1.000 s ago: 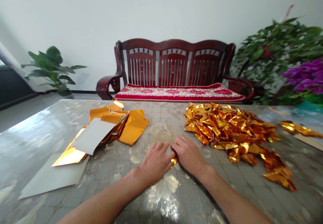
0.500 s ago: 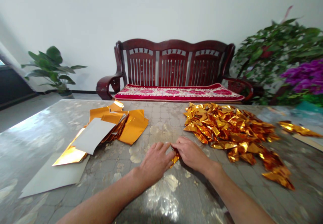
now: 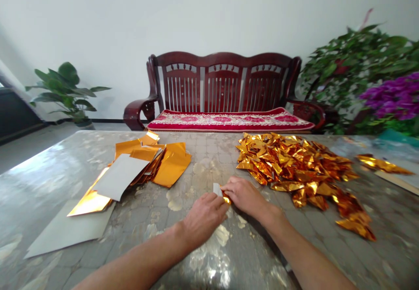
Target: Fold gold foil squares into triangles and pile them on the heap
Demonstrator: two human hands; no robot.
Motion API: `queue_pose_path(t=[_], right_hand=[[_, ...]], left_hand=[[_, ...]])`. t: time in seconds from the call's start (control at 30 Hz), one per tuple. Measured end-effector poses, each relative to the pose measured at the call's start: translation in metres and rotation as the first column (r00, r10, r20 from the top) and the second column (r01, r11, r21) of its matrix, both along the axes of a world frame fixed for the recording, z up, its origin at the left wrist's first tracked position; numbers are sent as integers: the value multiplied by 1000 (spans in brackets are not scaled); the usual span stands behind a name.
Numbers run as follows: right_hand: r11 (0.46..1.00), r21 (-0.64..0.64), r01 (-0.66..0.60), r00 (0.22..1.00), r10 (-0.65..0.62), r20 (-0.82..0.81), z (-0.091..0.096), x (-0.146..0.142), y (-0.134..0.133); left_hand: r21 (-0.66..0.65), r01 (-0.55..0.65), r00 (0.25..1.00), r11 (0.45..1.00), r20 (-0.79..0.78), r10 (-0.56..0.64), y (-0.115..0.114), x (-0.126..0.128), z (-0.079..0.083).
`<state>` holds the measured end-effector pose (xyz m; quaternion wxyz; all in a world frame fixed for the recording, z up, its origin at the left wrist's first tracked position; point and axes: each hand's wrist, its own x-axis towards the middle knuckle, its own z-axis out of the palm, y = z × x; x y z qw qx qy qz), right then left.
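Near the middle of the table, a small piece of gold foil paper [image 3: 226, 198] with a pale underside lies between my hands, mostly covered by fingers. My right hand [image 3: 245, 196] is closed with its fingertips pinching the far right edge of that paper. My left hand [image 3: 207, 215] bends over the near left side, its curled fingers pressed against the paper. To the right spreads a heap of folded gold foil pieces [image 3: 294, 163]. On the left lies a loose pile of flat gold foil sheets [image 3: 172, 165], one of them showing its grey back [image 3: 122, 176].
A larger grey sheet [image 3: 72, 231] lies under the left pile on the patterned table [image 3: 140, 233]. One folded foil piece [image 3: 382, 164] sits apart at the far right, near clear plastic. Behind the table stands a dark wooden bench [image 3: 222, 85], with plants on both sides.
My left hand has slid slightly toward me, uncovering a pale strip of the paper. My right hand keeps its pinch. The whole view has shifted slightly.
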<state>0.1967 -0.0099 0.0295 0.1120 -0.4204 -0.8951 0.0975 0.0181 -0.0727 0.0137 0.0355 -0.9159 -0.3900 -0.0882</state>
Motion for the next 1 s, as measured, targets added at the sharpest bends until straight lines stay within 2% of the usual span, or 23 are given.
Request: queue_pose_path(t=[0.13, 0.23, 0.43, 0.67, 0.8, 1.0], right_hand=[[998, -43, 52, 998, -53, -25, 0, 3, -1], [995, -81, 51, 997, -56, -61, -1, 6, -3], [994, -20, 109, 989, -111, -96, -7, 5, -4], [997, 40, 70, 989, -64, -137, -10, 5, -4], [996, 24, 86, 986, -81, -147, -11, 3, -6], [990, -13, 138, 975, -139, -175, -13, -1, -5]], left_hand=[[15, -9, 1000, 1000, -12, 9, 7, -11, 1], [5, -81, 997, 997, 0, 81, 14, -22, 2], [8, -124, 991, 992, -44, 124, 12, -23, 4], [-4, -85, 996, 996, 21, 85, 6, -19, 1], [-34, -52, 996, 998, 64, 54, 6, -20, 2], [-43, -60, 997, 997, 42, 62, 3, -18, 7]])
